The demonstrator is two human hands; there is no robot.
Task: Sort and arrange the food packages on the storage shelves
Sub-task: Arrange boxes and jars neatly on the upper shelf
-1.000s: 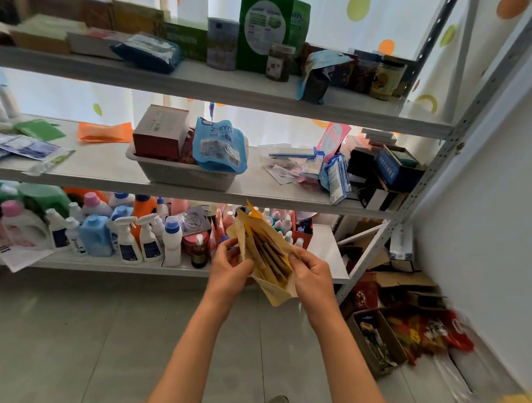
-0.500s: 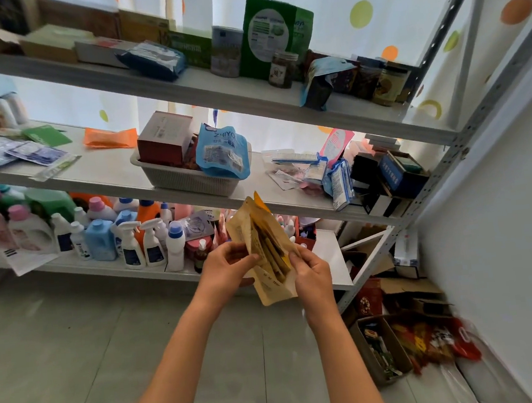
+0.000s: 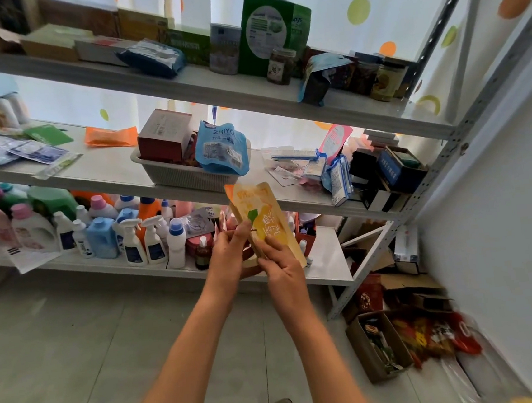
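Grey basket (image 3: 171, 174) above yellow pouch (image 3: 268, 223), spray bottles (image 3: 142, 242) behind.

Yellow pouch (image 3: 265, 221) w/ orange top corner, green leaf print & white lettering: held upright, tilted slightly left, in front of middle shelf (image 3: 109, 174) edge. Left hand (image 3: 230, 253) grips its lower left edge; right hand (image 3: 282, 264) pinches lower right. Blue pouch (image 3: 220, 150) leans out of grey basket (image 3: 171, 174) on that shelf, just above.
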